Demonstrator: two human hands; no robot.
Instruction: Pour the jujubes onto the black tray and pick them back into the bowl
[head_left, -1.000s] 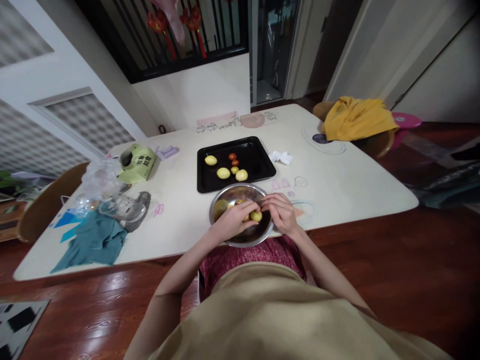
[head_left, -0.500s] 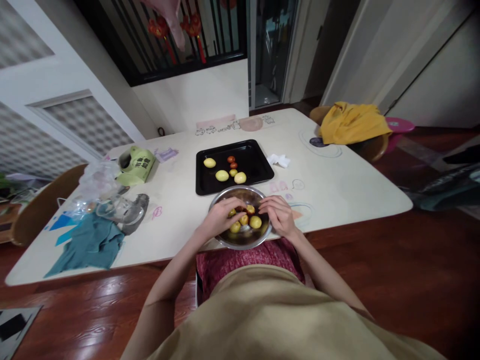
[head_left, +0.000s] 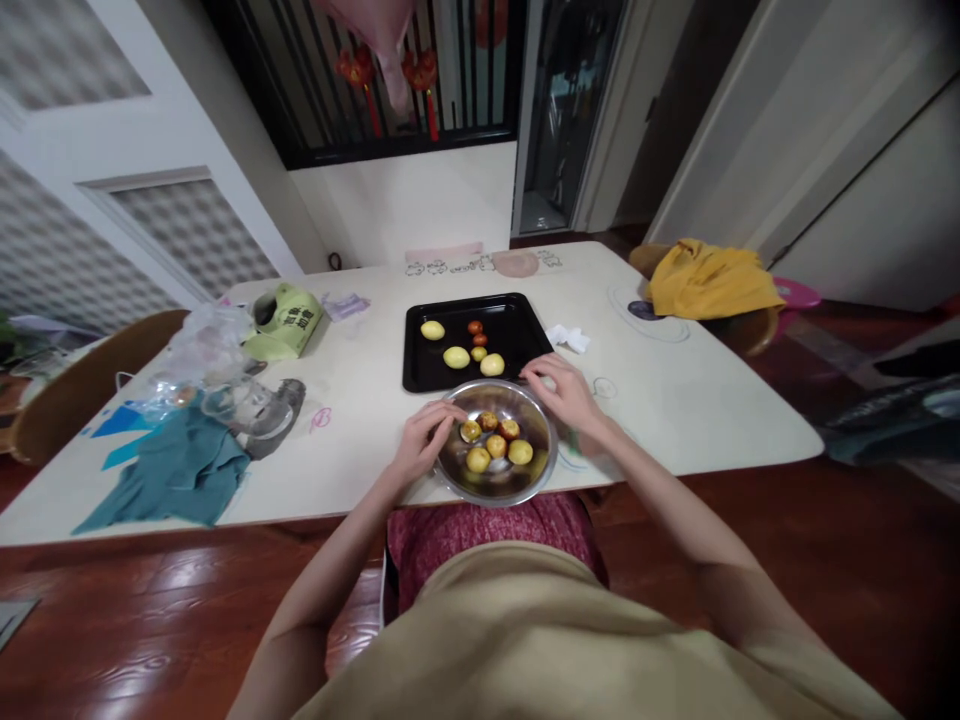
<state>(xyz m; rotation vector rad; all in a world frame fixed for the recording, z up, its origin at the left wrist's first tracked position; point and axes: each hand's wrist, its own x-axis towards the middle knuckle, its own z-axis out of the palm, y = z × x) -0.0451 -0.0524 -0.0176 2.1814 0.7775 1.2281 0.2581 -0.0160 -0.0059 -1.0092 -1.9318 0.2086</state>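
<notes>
A shiny metal bowl stands at the table's near edge. Several round yellow fruits lie in it, some mottled reddish brown. My left hand rests at the bowl's left rim, fingers stretched inward beside a mottled fruit; nothing shows in its grasp. Above the bowl's upper right rim is my right hand, its loosely bent fingers reaching to the tray's near right corner. Whether they touch the tray I cannot tell. On the black baking tray lie several yellow fruits and two small red-brown ones.
A crumpled white tissue lies right of the tray. Leftward on the table are a green printed packet, clear plastic bags and a teal cloth. Yellow fabric hangs over a chair at the far right.
My left hand has drawn back from over the fruits to the bowl's left rim. My right hand has moved up and away toward the tray's corner. More of the fruits in the bowl show.
</notes>
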